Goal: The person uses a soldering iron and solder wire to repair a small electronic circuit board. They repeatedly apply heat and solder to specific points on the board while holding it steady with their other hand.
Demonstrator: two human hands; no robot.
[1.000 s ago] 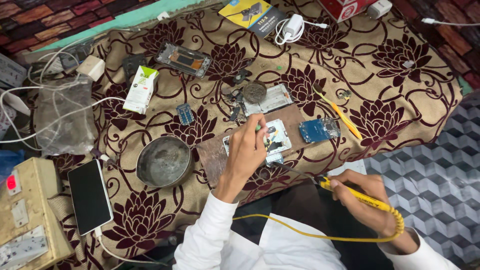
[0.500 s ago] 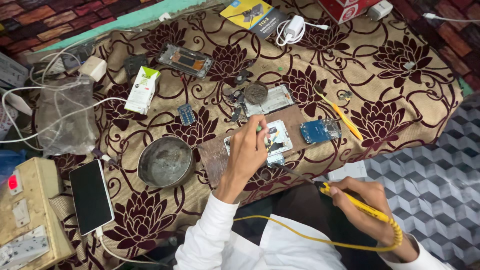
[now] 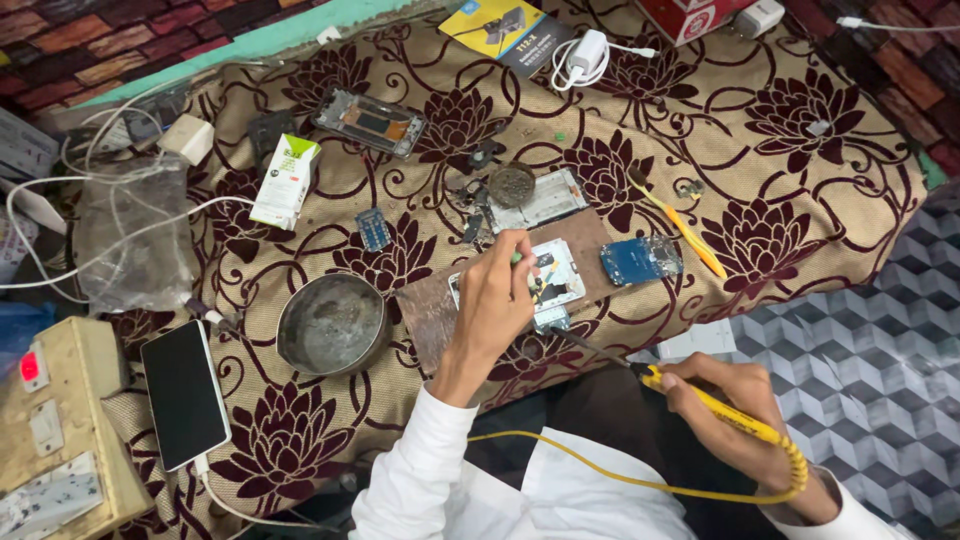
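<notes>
My left hand point(image 3: 495, 300) rests on a small white circuit board point(image 3: 556, 277) lying on a brown work mat point(image 3: 432, 310), fingers pinched on a thin green-tipped tool over the board. My right hand point(image 3: 728, 405) grips a yellow soldering iron point(image 3: 712, 408) with a yellow cord; its dark tip points up-left toward the board's lower edge, a short way off it. A blue circuit board point(image 3: 640, 260) lies just right of the white one.
A round metal dish point(image 3: 332, 324) sits left of the mat. A black phone point(image 3: 184, 393) and a beige switch box point(image 3: 55, 430) lie far left. Yellow tweezers point(image 3: 685, 225), a phone frame point(image 3: 368, 122), a white carton point(image 3: 285, 180) and cables cover the floral cloth.
My right hand has drawn the soldering iron slightly down and right, away from the board. My left hand stays on the white board.
</notes>
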